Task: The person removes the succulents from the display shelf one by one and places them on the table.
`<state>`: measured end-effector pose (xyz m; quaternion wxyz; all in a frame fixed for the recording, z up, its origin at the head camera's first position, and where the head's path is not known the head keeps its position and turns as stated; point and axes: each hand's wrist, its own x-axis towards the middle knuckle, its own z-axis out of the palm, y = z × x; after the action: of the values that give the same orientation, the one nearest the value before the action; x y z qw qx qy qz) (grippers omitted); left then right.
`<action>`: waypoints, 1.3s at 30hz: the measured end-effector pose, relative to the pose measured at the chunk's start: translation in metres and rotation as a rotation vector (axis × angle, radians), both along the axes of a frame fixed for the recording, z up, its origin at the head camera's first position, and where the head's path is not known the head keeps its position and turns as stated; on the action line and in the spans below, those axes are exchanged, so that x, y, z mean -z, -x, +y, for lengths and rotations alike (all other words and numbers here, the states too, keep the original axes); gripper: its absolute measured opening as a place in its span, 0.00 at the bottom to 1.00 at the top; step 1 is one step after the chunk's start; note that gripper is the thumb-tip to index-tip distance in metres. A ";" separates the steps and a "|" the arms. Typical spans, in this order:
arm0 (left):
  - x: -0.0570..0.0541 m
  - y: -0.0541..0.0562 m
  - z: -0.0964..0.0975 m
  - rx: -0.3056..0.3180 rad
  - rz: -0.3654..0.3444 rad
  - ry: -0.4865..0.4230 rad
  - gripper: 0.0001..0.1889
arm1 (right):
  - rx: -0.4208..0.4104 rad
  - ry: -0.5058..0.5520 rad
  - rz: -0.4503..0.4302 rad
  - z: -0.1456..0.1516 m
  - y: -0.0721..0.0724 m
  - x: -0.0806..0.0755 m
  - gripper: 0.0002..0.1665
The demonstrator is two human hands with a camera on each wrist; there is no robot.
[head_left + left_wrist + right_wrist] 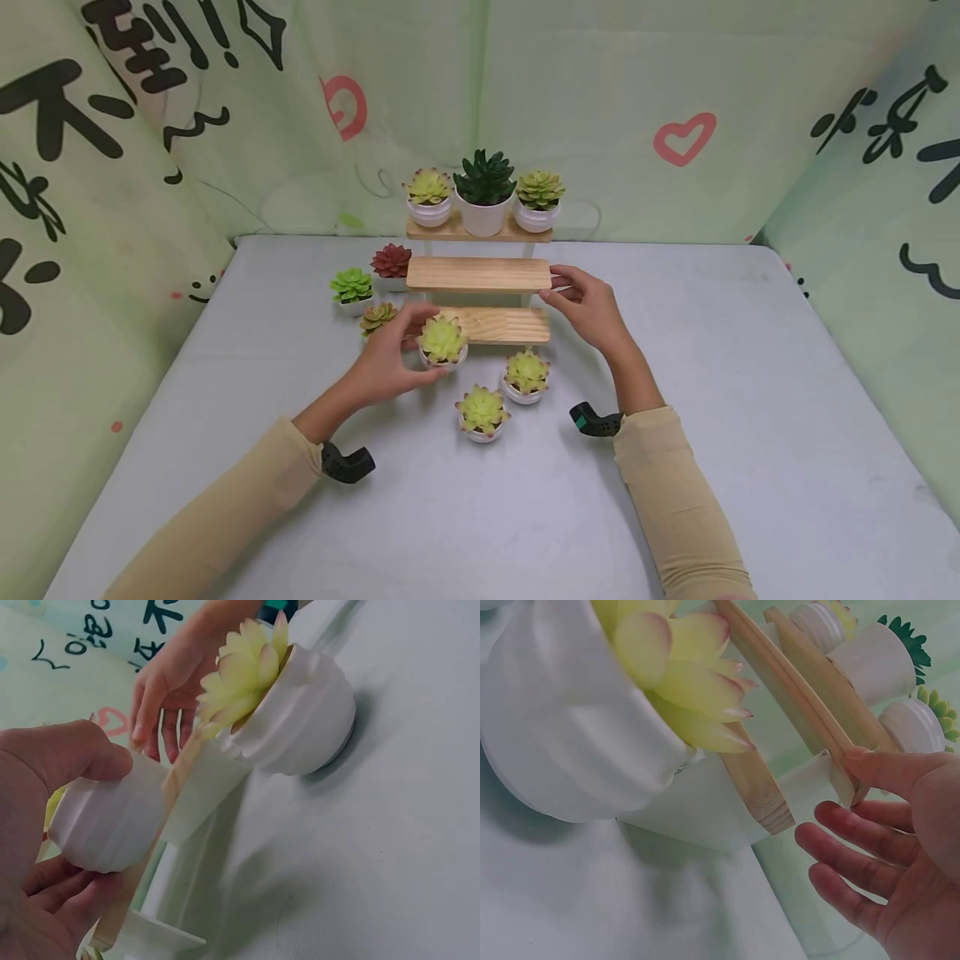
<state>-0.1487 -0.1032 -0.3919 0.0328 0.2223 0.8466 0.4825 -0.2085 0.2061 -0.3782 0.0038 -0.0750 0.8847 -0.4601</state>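
My left hand (382,367) holds a yellow-green potted succulent (441,340) in front of the lowest tier of a wooden display stand (480,275). In the left wrist view its white ribbed pot (112,814) sits between thumb and fingers. At the stand's right side, my right hand (588,312) pinches the end of the middle shelf (832,742) with thumb and index finger; the other fingers are loosely bent. Two more yellow-green succulents, a nearer one (482,410) and a farther one (527,373), stand on the table before the stand.
On the top shelf stand a dark green succulent (483,187) and two smaller ones beside it. Left of the stand are a red succulent (392,262), a bright green one (352,287) and a partly hidden one (377,317). A printed curtain (585,108) hangs behind the white table (750,400).
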 end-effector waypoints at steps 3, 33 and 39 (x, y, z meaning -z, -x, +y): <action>0.001 -0.005 -0.002 0.034 0.040 0.024 0.40 | 0.002 -0.001 -0.003 0.000 0.000 0.000 0.32; 0.028 -0.016 -0.015 0.076 0.024 0.080 0.39 | 0.006 -0.006 -0.012 0.000 0.002 0.000 0.33; 0.029 -0.016 -0.016 0.074 0.006 0.099 0.38 | 0.000 -0.001 -0.011 0.000 0.001 0.000 0.33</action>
<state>-0.1326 -0.1192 -0.4213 0.0591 0.2528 0.8608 0.4378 -0.2097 0.2062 -0.3783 0.0088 -0.0723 0.8849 -0.4601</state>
